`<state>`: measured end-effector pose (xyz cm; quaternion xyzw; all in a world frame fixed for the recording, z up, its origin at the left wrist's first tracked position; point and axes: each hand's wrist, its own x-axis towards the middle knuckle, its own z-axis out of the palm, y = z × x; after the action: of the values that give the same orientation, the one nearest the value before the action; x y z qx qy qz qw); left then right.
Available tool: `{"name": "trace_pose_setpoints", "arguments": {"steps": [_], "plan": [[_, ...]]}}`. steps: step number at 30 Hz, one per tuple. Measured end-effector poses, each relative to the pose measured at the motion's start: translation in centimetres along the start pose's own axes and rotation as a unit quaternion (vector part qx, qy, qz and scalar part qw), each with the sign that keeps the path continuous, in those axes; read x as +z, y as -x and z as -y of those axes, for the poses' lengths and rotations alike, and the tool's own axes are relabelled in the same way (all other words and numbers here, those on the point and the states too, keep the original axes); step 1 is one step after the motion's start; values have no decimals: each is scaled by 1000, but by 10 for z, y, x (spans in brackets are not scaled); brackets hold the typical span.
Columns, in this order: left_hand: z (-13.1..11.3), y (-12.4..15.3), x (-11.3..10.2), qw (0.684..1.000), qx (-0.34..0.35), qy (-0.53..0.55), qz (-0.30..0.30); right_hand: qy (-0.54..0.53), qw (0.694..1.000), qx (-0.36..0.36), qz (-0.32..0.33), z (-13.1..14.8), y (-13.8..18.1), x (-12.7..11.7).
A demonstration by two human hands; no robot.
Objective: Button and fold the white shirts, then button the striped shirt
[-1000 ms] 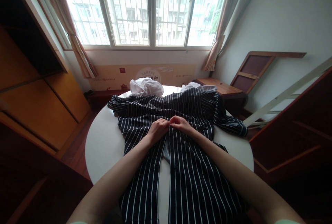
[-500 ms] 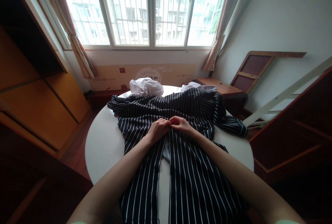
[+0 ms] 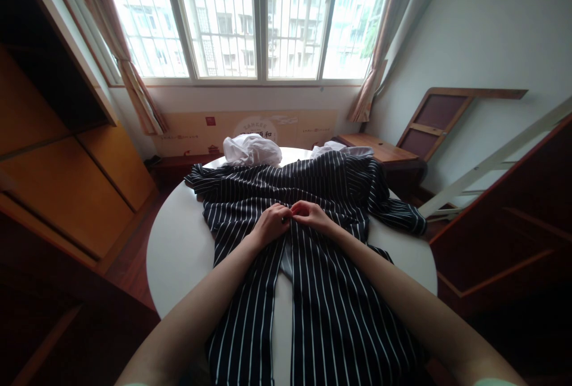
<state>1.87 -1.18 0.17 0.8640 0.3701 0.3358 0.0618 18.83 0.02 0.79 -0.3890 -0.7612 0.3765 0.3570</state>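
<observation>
A black garment with white stripes point(image 3: 330, 290), with sleeves, lies spread over a round white table point(image 3: 179, 255). Its two front edges part below my hands, and a strip of the tabletop shows between them. My left hand point(image 3: 273, 222) is closed on the left front edge near the garment's middle. Touching it or nearly so, my right hand point(image 3: 310, 214) pinches the right front edge with thumb and fingers. The fingers cover the spot where the two edges meet, so any button there is hidden.
White crumpled cloths point(image 3: 252, 151) lie at the table's far side. Behind stands a long printed box point(image 3: 179, 133) under the window. A brown wooden desk point(image 3: 379, 151) and a white ladder-like frame point(image 3: 482, 165) are at the right, orange cabinets point(image 3: 67, 189) at the left.
My left hand's fingers have shifted slightly, and a small dark spot now shows by them. Arms and garment are otherwise in the same place.
</observation>
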Motion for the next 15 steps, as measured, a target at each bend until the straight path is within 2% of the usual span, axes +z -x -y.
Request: {"name": "trace_pose_setpoints", "arguments": {"steps": [9,15], "plan": [[6,0,-3,995,-86,9,44,105,994,-34,-15,-3,0,5],[7,-2,-6,996,-73,5,59,158,987,-32,-19,-4,-2,8]]}}
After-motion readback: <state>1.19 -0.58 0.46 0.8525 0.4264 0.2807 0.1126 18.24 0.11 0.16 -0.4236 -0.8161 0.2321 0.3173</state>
